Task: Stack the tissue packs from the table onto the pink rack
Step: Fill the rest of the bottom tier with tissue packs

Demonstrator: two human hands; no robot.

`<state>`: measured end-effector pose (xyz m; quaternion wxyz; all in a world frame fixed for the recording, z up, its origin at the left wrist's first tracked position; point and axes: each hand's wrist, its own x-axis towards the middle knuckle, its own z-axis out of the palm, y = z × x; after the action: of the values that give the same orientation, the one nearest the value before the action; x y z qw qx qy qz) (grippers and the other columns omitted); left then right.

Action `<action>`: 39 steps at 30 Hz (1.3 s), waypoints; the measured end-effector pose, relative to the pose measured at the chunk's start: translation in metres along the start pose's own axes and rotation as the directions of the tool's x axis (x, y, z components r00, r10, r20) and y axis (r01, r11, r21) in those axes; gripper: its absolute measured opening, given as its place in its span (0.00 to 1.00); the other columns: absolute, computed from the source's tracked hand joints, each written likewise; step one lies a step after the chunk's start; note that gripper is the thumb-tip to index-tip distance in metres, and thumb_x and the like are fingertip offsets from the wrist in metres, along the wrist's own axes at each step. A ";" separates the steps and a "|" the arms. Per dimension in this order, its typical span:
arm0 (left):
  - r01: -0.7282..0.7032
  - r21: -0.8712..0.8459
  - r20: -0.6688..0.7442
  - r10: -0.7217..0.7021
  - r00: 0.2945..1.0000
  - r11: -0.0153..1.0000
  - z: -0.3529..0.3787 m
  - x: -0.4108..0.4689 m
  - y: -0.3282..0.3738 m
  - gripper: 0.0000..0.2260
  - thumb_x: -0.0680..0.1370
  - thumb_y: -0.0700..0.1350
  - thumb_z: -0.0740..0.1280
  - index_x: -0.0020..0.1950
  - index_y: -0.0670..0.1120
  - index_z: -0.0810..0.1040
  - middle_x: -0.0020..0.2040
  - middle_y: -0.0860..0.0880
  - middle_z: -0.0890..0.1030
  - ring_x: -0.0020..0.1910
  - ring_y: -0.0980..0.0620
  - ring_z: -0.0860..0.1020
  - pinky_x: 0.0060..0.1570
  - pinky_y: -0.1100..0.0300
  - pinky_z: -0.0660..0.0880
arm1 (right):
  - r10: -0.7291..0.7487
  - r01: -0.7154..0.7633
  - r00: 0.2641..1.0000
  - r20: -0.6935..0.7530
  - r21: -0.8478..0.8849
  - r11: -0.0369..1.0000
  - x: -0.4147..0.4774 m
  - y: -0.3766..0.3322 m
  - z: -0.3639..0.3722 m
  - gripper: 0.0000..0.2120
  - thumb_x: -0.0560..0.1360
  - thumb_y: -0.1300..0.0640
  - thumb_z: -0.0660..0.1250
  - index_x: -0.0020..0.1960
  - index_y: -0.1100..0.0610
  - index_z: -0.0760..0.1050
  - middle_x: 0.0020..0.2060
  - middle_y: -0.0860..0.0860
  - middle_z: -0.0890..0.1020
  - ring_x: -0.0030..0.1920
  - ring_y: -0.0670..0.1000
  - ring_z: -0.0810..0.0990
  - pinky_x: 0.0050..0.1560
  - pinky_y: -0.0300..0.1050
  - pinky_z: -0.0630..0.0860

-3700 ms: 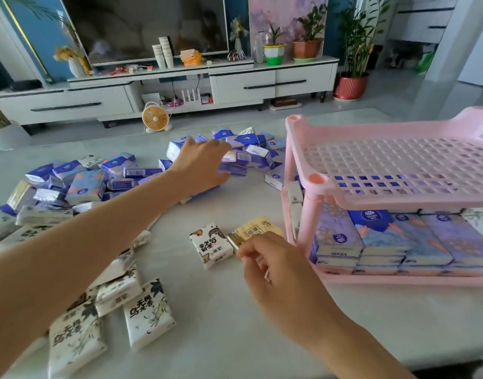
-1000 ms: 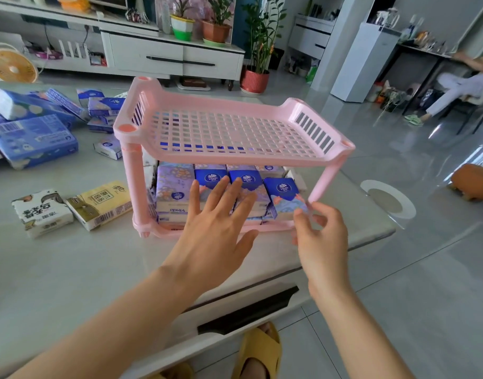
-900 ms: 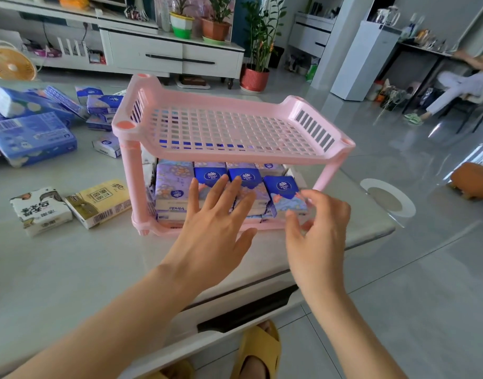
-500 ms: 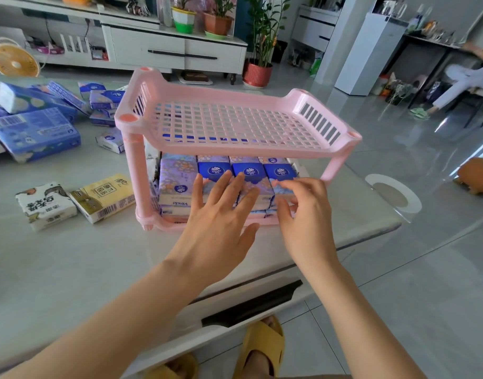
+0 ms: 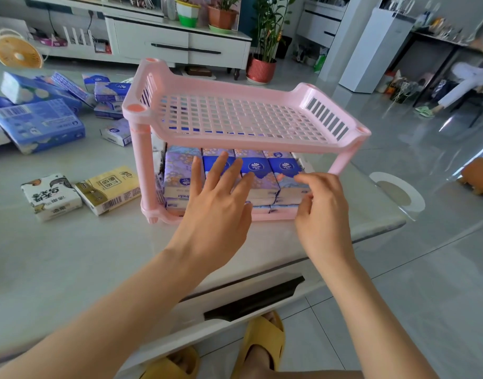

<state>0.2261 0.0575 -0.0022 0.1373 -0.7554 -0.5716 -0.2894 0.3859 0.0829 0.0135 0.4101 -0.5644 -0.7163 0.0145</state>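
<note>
The pink rack (image 5: pixel 142 165) holds stacked tissue packs (image 5: pixel 285 166) on its lower shelf. My left grip (image 5: pixel 218 206) lies flat, released, against them. My right grip (image 5: pixel 323 214) curls at the rightmost pack; whether it grasps, I cannot tell. Loose packs (image 5: pixel 40 127) lie left of the left grip, and the counter (image 5: pixel 70 255) edge runs under both wrists.

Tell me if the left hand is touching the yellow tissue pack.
Apart. The head view shows bare table between the left hand and the yellow tissue pack; its fingers reach into the pink rack's lower shelf.
</note>
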 end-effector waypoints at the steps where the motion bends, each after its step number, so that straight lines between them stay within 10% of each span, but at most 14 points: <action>1: 0.000 -0.009 -0.008 -0.001 1.000 1.000 0.000 0.000 -0.001 0.18 0.73 0.44 0.57 0.60 0.40 0.77 0.62 0.38 0.76 0.66 0.35 0.69 0.63 0.37 0.52 | 0.006 -0.005 1.000 0.026 -0.021 1.000 -0.001 0.000 -0.003 0.21 0.69 0.76 0.58 0.58 0.62 0.75 0.56 0.58 0.74 0.51 0.58 0.77 0.53 0.44 0.70; 14: 0.034 -0.033 0.033 -0.033 0.999 0.999 0.001 -0.001 0.001 0.18 0.70 0.41 0.62 0.58 0.41 0.78 0.61 0.39 0.77 0.64 0.36 0.71 0.61 0.31 0.57 | 0.024 0.019 0.990 0.141 -0.295 0.955 -0.001 -0.002 0.003 0.23 0.71 0.67 0.64 0.65 0.56 0.69 0.63 0.54 0.68 0.50 0.60 0.77 0.38 0.48 0.70; 21: 0.133 -0.045 0.026 -0.132 0.991 0.990 -0.007 0.011 -0.007 0.20 0.72 0.41 0.54 0.59 0.38 0.76 0.59 0.37 0.77 0.62 0.35 0.73 0.63 0.34 0.61 | -0.068 0.052 0.993 -0.097 -0.165 0.985 0.009 -0.021 0.007 0.14 0.70 0.65 0.62 0.55 0.61 0.76 0.50 0.59 0.77 0.48 0.62 0.76 0.42 0.48 0.71; 31: 0.261 -0.071 0.053 -0.257 0.965 0.963 -0.009 0.042 -0.035 0.24 0.76 0.50 0.49 0.68 0.44 0.70 0.70 0.42 0.69 0.69 0.40 0.65 0.69 0.47 0.58 | -0.063 0.099 0.948 0.311 -0.099 0.990 0.063 -0.028 0.036 0.07 0.78 0.59 0.54 0.48 0.59 0.70 0.42 0.55 0.77 0.48 0.59 0.75 0.40 0.44 0.65; 35: 0.269 0.029 0.209 -0.269 0.940 0.963 0.000 0.038 -0.037 0.25 0.77 0.55 0.45 0.71 0.49 0.64 0.73 0.49 0.64 0.72 0.45 0.59 0.70 0.42 0.52 | -0.036 0.163 0.885 0.464 -0.236 0.958 0.066 -0.026 0.042 0.18 0.81 0.52 0.51 0.68 0.52 0.66 0.70 0.53 0.68 0.69 0.55 0.64 0.63 0.44 0.60; 39: 0.256 0.063 0.205 -0.263 0.943 0.965 0.004 0.036 -0.036 0.28 0.75 0.56 0.40 0.68 0.52 0.68 0.69 0.52 0.68 0.69 0.46 0.63 0.68 0.38 0.53 | -0.049 0.177 0.886 0.461 -0.239 0.955 0.064 -0.025 0.046 0.19 0.81 0.51 0.49 0.70 0.50 0.64 0.72 0.51 0.64 0.71 0.54 0.60 0.68 0.44 0.55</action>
<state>0.1998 0.0991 0.0123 0.0497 -0.6976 -0.6824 -0.2126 0.3370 0.1465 0.0315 0.1509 -0.5539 -0.8185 0.0212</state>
